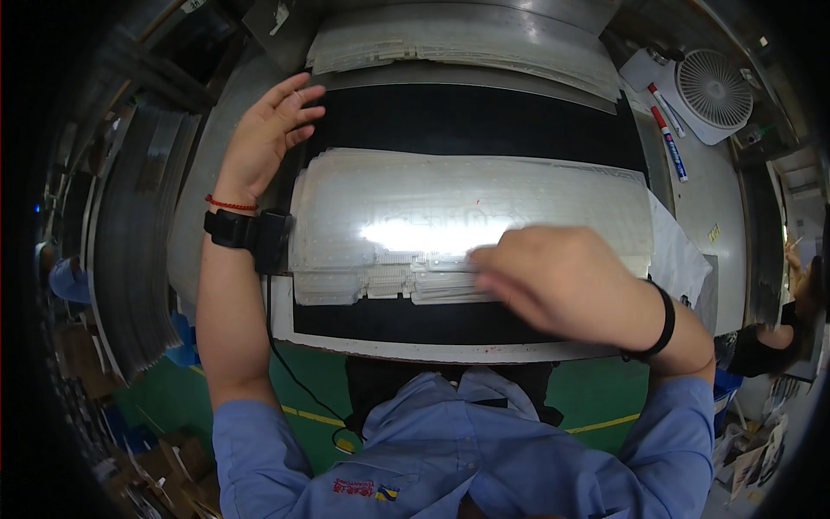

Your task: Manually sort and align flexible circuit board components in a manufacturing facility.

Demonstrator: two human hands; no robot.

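A stack of thin, see-through plastic sheets (pixel 415 190) with faint printed lines lies on a black mat (pixel 467 112). Along its front, the sheets' edges are uneven and show a comb-like strip. At this front edge, right of the middle, my right hand (pixel 562 281) is bent with thumb and fingers drawn together. Motion blurs it, and what is between its fingertips is hidden. My left hand (pixel 268 134) is raised beyond the stack's left end, fingers apart, with nothing in it. A black device (pixel 272 240) with a cable is strapped to my left wrist.
A second pile of clear sheets (pixel 467 52) lies at the table's far side. To the right are a white fan (pixel 713 91), a red-capped marker (pixel 670 143) and a white paper sheet (pixel 679 246). Stacked grey plates (pixel 138 233) stand left. Another person (pixel 769 346) is at the far right.
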